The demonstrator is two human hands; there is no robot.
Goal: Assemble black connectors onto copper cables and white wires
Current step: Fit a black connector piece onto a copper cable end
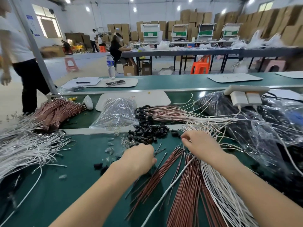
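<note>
A loose heap of black connectors (pixel 150 131) lies mid-bench. In front of it, copper cables (pixel 164 177) and white wires (pixel 218 190) fan out toward me. My left hand (pixel 139 158) is curled over the tips of a few copper cables, which stick out past its fingers. My right hand (pixel 200 145) hovers over the ends of the wire fan with fingers bent down; what they pinch is hidden. Behind the heap lie finished cables with connectors fitted (pixel 164 113).
Left: a copper cable bundle (pixel 55 112) and a white wire mass (pixel 24 149). A clear bag of parts (pixel 118 112) sits behind; large plastic bags (pixel 262 128) with a power strip (pixel 246 92) crowd the right. A person (pixel 21 63) stands at far left.
</note>
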